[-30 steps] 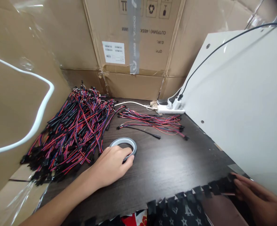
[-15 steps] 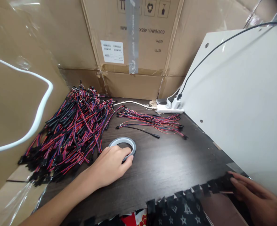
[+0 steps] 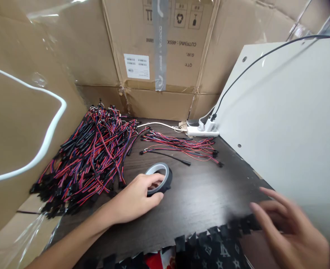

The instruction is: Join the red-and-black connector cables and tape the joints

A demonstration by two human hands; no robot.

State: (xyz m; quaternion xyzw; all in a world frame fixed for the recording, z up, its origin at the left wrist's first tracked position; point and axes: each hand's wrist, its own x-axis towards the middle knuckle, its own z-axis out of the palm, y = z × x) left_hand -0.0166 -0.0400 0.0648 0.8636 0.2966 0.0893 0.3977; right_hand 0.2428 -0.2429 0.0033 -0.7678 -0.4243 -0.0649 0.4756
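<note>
My left hand (image 3: 137,200) is closed on a roll of black tape (image 3: 167,179), with fingers through its pale grey core. The roll leans on its edge, tilted up from the dark wood-grain table (image 3: 187,209). At the right, my right hand (image 3: 291,228) hangs over the table's front edge, smeared by motion. Its thumb and fingers are apart, and I see nothing held between them. Close to it, a row of short black tape pieces (image 3: 201,239) sticks along the front edge; a dark blur lies at the row's right part.
A big heap of red, blue and black wire leads (image 3: 89,160) fills the left side. A smaller bunch of leads (image 3: 179,144) lies at the back, before a white power strip (image 3: 202,130). Cardboard (image 3: 176,104) and a white panel (image 3: 283,123) wall the table in.
My left hand has shifted slightly right and tipped the tape roll up off its flat side. My right hand has moved left from the row of tape pieces, and its fingers have spread.
</note>
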